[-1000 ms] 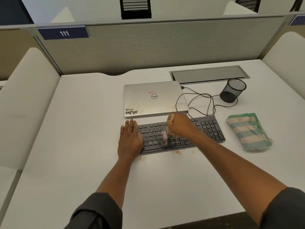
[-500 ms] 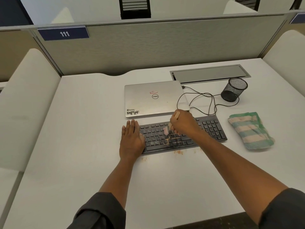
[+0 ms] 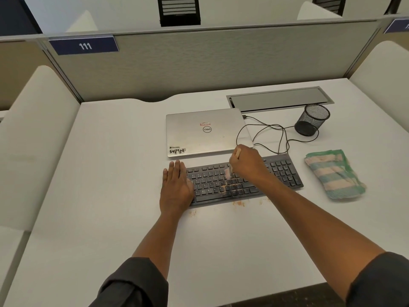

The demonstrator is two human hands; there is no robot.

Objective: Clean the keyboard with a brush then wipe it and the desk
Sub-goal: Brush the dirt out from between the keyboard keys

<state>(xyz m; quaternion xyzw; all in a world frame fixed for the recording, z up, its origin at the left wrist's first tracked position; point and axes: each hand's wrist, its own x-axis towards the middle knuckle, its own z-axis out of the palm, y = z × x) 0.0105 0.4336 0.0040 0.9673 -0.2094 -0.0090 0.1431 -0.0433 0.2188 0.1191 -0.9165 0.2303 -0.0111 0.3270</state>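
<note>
In the centre of the frame the right hand (image 3: 246, 161) grips a small pale brush (image 3: 228, 173) over the flat black keyboard (image 3: 276, 171); the left hand (image 3: 176, 185) presses flat on its left end. Short strokes toward the near edge should best push the orange crumbs (image 3: 238, 203) out.

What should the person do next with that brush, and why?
Probably sweep the brush in the right hand toward the keyboard's front edge: orange crumbs sit among the middle keys, while the left hand steadies the keyboard's left end.
</note>
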